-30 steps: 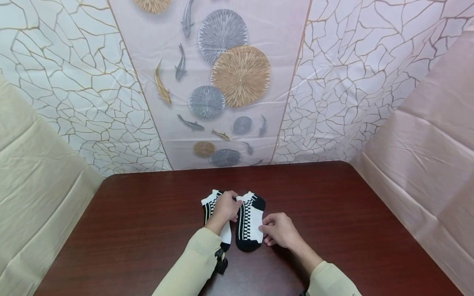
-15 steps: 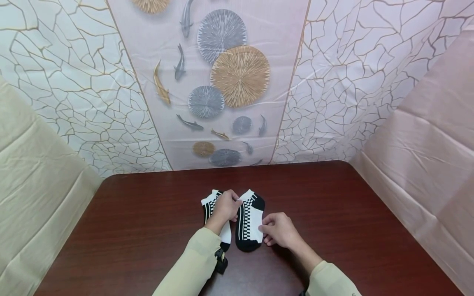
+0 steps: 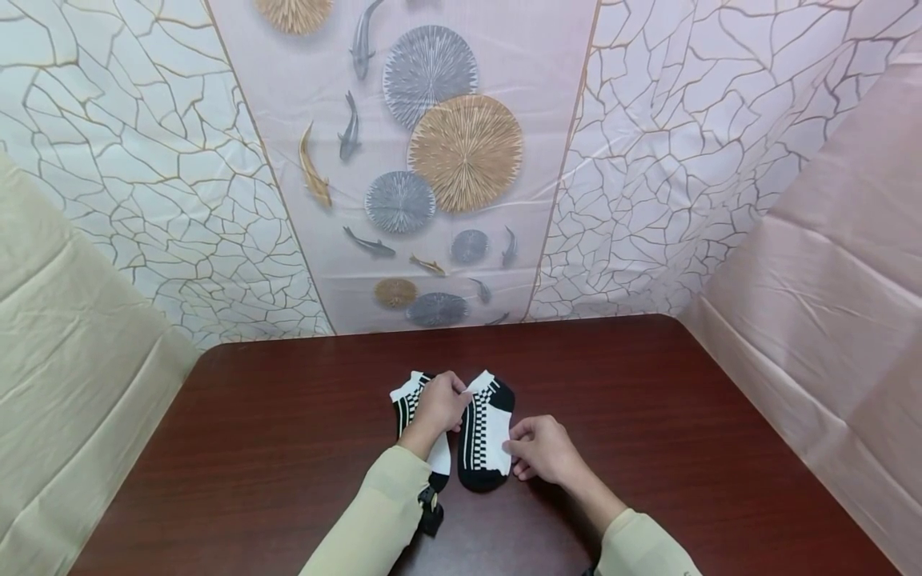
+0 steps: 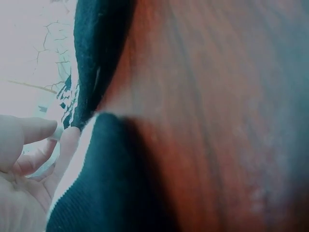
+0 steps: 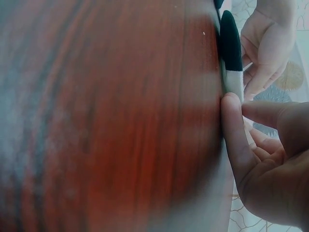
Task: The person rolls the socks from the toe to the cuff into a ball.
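Two low-cut socks in black and white, with checkered stripes, lie side by side on the dark wooden table (image 3: 288,448). My left hand (image 3: 441,404) reaches across the left sock (image 3: 440,458), hiding its middle, and pinches the right sock (image 3: 497,436) by the upper left corner at the cuff. On the opposite side, my right hand (image 3: 545,450) pinches the right sock's edge between thumb and index finger, just above the black toe. In the right wrist view the sock's black toe (image 5: 231,43) stretches away from the fingers.
A black strap (image 3: 430,512) sits at the left sleeve's cuff, near the left sock's toe. Behind the table hangs a patterned curtain (image 3: 468,152), and plain cloth panels (image 3: 828,344) flank both sides.
The right sock's cuff has shifted slightly up and left since one second ago. Both hands keep their places on the sock. The head view has tilted a little.
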The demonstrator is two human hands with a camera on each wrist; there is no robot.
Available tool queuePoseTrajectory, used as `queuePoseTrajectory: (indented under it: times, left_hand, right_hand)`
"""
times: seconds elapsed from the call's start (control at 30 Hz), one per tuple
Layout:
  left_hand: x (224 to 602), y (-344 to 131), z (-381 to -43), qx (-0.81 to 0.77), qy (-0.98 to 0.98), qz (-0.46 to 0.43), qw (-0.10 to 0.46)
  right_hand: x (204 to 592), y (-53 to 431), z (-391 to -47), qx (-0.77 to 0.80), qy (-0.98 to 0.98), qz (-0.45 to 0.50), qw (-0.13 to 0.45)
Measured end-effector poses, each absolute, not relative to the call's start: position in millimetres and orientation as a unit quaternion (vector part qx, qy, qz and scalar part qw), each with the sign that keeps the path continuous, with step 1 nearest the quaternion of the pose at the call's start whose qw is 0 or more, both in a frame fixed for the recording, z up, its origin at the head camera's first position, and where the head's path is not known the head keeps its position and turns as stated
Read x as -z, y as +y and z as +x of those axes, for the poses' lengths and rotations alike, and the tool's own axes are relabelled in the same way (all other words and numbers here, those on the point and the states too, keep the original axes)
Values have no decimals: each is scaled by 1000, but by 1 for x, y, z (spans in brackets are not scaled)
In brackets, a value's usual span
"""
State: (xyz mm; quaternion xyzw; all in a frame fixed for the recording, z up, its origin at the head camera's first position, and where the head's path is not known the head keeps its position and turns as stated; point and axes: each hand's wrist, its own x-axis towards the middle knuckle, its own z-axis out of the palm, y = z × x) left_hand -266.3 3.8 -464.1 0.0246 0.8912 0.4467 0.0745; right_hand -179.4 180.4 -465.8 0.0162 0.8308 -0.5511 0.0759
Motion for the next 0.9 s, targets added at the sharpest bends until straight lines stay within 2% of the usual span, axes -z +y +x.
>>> queuePoseTrajectory:
  times: [0.9]
  left_hand:
    - [461, 2, -265, -451, 890, 42, 48]
  right_hand:
    - [466, 182, -178, 547, 834, 7, 73]
